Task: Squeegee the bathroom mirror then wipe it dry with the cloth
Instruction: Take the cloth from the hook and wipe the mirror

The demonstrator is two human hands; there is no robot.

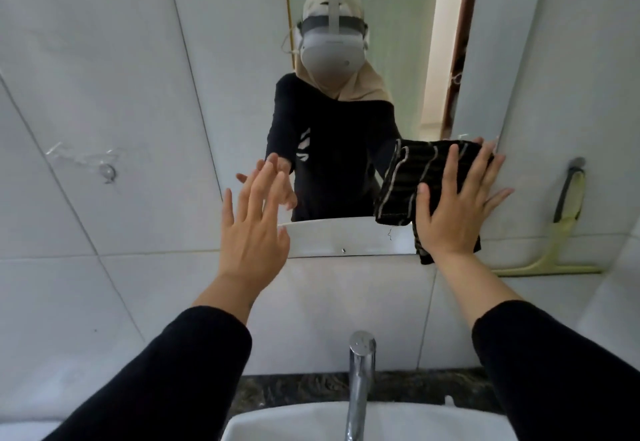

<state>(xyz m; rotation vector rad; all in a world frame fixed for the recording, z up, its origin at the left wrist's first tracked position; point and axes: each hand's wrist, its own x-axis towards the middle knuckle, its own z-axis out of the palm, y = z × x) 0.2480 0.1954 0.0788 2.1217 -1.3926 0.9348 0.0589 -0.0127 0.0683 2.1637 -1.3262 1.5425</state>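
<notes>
The bathroom mirror hangs on the white tiled wall ahead of me. A black cloth with pale stripes is pressed flat against the mirror's lower right corner under my right hand, whose fingers are spread over it. My left hand is raised at the mirror's lower left edge, open, fingers apart, holding nothing. The squeegee, pale yellow-green with a dark handle, leans against the wall to the right of the mirror, apart from both hands.
A chrome tap rises from a white basin below, set in a dark stone counter. A small clear hook sticks to the tiles at left. The mirror reflects a person in a headset and a doorway.
</notes>
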